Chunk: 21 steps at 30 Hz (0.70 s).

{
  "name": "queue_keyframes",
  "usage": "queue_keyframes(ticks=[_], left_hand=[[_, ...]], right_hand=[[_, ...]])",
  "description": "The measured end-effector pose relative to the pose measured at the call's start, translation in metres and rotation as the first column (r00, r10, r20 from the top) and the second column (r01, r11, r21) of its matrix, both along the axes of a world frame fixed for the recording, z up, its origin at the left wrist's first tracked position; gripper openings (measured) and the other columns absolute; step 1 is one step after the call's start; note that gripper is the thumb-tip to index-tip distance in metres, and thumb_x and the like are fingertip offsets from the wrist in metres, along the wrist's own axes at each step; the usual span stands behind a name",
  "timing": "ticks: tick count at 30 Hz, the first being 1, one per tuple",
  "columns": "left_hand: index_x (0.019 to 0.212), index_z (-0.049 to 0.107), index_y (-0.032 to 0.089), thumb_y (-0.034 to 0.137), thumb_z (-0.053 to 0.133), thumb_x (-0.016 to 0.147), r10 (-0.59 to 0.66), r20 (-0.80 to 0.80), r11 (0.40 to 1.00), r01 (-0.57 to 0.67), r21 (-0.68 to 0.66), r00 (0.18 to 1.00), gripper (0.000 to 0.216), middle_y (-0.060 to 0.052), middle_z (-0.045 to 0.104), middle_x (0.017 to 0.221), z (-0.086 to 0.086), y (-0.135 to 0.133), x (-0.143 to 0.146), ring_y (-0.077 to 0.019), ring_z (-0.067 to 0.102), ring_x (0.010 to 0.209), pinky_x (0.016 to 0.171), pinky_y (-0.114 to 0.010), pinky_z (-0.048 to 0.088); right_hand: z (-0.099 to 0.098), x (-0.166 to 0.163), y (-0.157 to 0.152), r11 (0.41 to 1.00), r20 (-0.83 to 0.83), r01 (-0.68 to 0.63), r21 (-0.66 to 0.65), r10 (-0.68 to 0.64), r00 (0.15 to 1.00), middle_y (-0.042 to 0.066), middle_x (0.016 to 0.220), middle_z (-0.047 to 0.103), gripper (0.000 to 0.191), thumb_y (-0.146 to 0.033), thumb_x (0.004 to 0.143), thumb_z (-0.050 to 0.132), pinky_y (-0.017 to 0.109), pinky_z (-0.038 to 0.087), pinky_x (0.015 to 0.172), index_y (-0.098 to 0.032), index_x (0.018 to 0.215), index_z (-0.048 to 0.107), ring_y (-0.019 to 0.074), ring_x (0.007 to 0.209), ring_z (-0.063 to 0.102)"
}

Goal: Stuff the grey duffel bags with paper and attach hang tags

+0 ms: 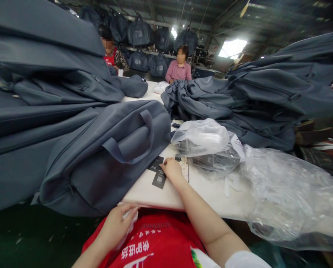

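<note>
My right hand (172,169) is over the table with fingers and thumb drawn together at the edge of a black printed tag (159,180) bearing a square code. A second black tag (154,164) lies partly beside it. Under and behind the hand is a phone in a patterned case (184,168). My left hand (117,225), low by the table's front edge, is closed on a crumpled white wad (131,223); whether it is plastic or tissue I cannot tell. A dark blue-grey bag (110,156) with two strap handles lies just left of the tags.
Clear plastic bags (289,186) cover the table's right side, next to a plastic sack of dark tags (211,149). Blue-grey bags are piled left (43,67) and right (289,85). Two people, one in a pink shirt (181,70), are across the table (152,195).
</note>
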<state>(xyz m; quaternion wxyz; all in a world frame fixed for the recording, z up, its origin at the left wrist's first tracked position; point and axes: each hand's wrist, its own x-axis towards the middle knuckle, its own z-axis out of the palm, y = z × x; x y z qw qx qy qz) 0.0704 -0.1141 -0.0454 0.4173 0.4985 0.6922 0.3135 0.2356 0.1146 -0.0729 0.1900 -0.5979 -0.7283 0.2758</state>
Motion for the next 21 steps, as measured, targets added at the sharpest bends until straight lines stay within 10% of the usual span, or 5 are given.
queue_keyframes(ticks=[10,17,21], left_hand=[[0.104,0.069,0.022,0.045,0.053,0.085,0.000,-0.135,0.986,0.023,0.164,0.991,0.034,-0.005,0.072,0.105,0.032,0.058,-0.008,-0.0228,0.065,0.100,0.095,-0.036,0.046],[0.116,0.063,0.019,0.041,0.044,0.092,0.011,-0.294,0.894,0.122,0.431,0.956,0.038,-0.009,0.064,0.122,0.050,0.102,0.010,-0.0239,0.058,0.113,0.099,-0.037,0.043],[0.141,0.036,0.014,0.047,0.051,0.088,0.021,-0.137,0.936,0.028,0.350,0.990,0.065,-0.011,0.069,0.114,0.065,0.115,0.029,-0.0257,0.062,0.109,0.098,-0.040,0.044]], right_hand=[[0.031,0.041,0.008,0.998,-0.674,-0.023,-0.065,-0.027,0.738,-0.008,0.054,0.039,0.032,-0.054,0.086,0.044,0.022,0.035,0.051,-0.022,0.079,0.041,0.0100,0.049,0.041],[0.071,0.061,-0.022,0.956,-0.826,-0.262,-0.132,0.040,0.563,-0.010,0.049,0.032,0.031,-0.047,0.082,0.062,0.021,0.020,0.042,-0.021,0.078,0.046,0.0063,0.041,0.029],[0.082,0.062,-0.039,0.913,-0.832,-0.390,-0.116,0.125,0.540,-0.008,0.050,0.043,0.028,-0.043,0.086,0.062,0.021,0.022,0.045,-0.019,0.077,0.050,0.0066,0.045,0.034]])
